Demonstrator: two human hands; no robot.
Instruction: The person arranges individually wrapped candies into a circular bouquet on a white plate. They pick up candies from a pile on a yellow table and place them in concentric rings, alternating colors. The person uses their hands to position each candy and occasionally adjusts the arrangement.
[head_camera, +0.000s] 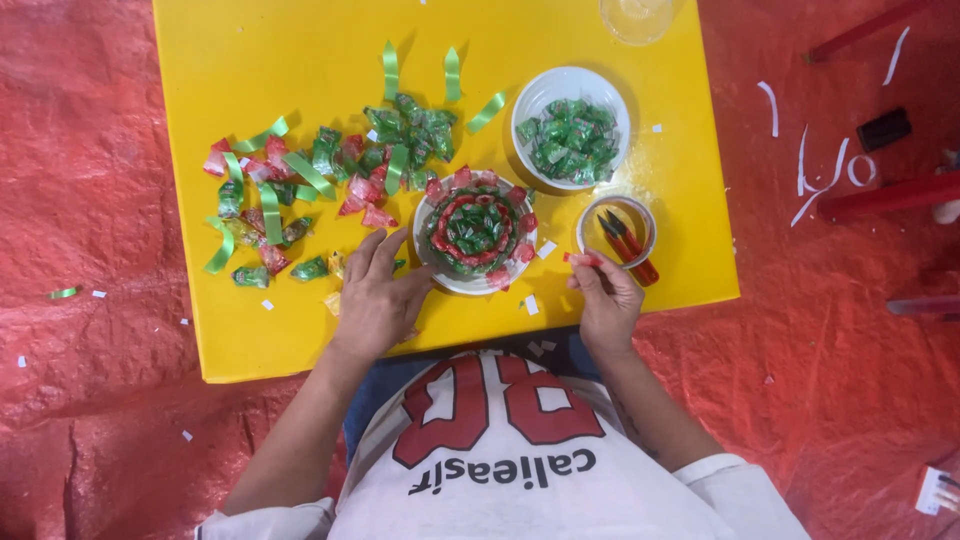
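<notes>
On a yellow table (300, 40) stands a round white plate (463, 283) with rings of red and green wrapped candies (474, 226) arranged on it. My left hand (377, 298) rests flat on the table with fingers spread, just left of the plate and touching its rim. My right hand (604, 297) pinches a small red candy piece (583, 259) at the plate's right side. A white bowl (570, 92) of green wrapped candies sits behind.
Loose red and green candies and green paper strips (300, 175) lie scattered over the table's left half. A tape roll (592, 218) with red scissors (628, 245) on it sits right of the plate. A clear cup (637, 18) stands at the far edge. Red matting (90, 200) surrounds the table.
</notes>
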